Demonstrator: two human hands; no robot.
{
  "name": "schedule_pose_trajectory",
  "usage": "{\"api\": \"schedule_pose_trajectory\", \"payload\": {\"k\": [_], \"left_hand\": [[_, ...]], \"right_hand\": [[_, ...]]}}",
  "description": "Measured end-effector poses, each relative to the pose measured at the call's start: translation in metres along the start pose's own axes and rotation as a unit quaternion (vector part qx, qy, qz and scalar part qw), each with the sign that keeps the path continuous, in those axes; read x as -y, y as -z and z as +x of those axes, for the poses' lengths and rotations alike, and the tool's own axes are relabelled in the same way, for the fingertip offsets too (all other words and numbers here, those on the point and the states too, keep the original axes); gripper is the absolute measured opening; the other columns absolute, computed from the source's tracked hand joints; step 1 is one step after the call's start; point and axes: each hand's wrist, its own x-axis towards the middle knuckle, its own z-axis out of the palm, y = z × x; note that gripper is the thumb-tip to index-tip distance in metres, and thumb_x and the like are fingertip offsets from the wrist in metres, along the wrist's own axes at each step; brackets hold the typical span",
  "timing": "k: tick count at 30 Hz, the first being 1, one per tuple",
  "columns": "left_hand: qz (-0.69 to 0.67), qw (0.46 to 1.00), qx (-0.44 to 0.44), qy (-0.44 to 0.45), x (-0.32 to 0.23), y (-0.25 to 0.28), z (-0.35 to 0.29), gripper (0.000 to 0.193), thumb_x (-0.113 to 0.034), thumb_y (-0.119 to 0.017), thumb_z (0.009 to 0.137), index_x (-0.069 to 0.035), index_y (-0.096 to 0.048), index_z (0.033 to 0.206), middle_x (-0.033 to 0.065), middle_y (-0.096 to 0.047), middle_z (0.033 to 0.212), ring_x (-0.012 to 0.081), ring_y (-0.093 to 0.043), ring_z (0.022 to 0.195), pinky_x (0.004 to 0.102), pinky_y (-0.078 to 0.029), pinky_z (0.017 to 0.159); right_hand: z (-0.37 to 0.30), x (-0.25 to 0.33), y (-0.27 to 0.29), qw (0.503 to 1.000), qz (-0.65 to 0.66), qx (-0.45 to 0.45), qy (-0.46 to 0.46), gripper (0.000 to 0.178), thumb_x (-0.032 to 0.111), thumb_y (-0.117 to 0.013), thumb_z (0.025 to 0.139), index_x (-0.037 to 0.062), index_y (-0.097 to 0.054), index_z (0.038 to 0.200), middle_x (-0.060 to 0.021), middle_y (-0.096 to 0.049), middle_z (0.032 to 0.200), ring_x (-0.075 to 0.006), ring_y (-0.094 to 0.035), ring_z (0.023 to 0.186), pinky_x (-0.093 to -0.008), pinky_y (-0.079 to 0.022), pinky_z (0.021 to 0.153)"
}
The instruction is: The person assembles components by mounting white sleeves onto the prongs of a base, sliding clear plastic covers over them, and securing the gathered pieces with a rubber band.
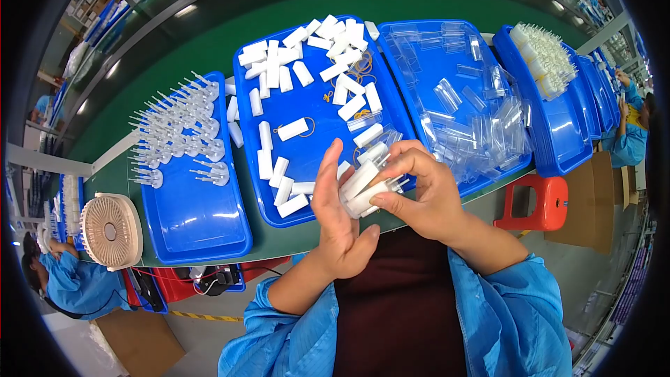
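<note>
My right hand grips a small bundle of white tube-like pieces with thin clear stems sticking out at one end. The palm of my left hand faces the bundle's other end, fingers stretched out and thumb apart. Whether that palm touches the bundle is hard to make out. Both hands are over the near edge of a blue tray strewn with loose white blocks and a few tan rubber bands.
To the left, a blue tray bears rows of clear stemmed parts; a beige fan stands beside it. Rightward lie a tray of clear plastic sleeves and white stemmed bundles. A red stool sits below the bench. Co-workers flank it.
</note>
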Motion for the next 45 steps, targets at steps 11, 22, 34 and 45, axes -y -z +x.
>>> {"api": "schedule_pose_trajectory", "payload": {"k": [11, 22, 34, 45], "left_hand": [[-0.215, 0.948, 0.047, 0.228, -0.011, 0.013, 0.007, 0.028, 0.0, -0.051, 0.083, -0.001, -0.045, 0.111, 0.0142, -0.037, 0.129, 0.0203, -0.043, 0.113, 0.031, -0.034, 0.095], [-0.062, 0.979, 0.038, 0.191, -0.004, 0.014, 0.007, 0.021, -0.009, -0.06, 0.084, 0.001, -0.054, 0.101, 0.0126, -0.042, 0.126, 0.0178, -0.047, 0.106, 0.0281, -0.04, 0.086], [-0.02, 0.982, 0.018, 0.188, -0.001, 0.009, 0.008, 0.023, -0.013, -0.061, 0.084, -0.001, -0.055, 0.102, 0.0145, -0.042, 0.128, 0.0217, -0.048, 0.11, 0.0309, -0.039, 0.09], [0.061, 0.983, 0.028, 0.173, -0.007, 0.008, 0.01, 0.024, -0.013, -0.06, 0.084, -0.003, -0.054, 0.104, 0.0168, -0.04, 0.128, 0.0275, -0.045, 0.113, 0.0349, -0.039, 0.091]], "right_hand": [[0.002, 0.027, 0.02, 0.958, -0.203, 0.105, 0.175, 0.019, 0.019, -0.074, 0.069, 0.0174, -0.063, 0.084, 0.0062, -0.064, 0.09, -0.017, -0.051, 0.102, -0.0328, -0.027, 0.08], [0.055, 0.021, 0.101, 0.902, -0.43, 0.035, -0.023, 0.024, 0.014, -0.074, 0.067, 0.0067, -0.066, 0.088, -0.0101, -0.066, 0.089, -0.0242, -0.063, 0.077, -0.0346, -0.05, 0.068], [0.102, -0.04, 0.149, 0.698, -0.695, 0.139, -0.098, 0.03, 0.008, -0.064, 0.068, 0.0075, -0.061, 0.098, -0.0143, -0.065, 0.084, -0.032, -0.064, 0.078, -0.0385, -0.051, 0.066], [0.029, 0.031, 0.044, 0.982, 0.172, 0.031, -0.066, 0.033, 0.008, -0.053, 0.089, -0.0005, -0.044, 0.12, -0.0063, -0.059, 0.092, -0.0049, -0.051, 0.071, -0.0183, -0.042, 0.061]]}}
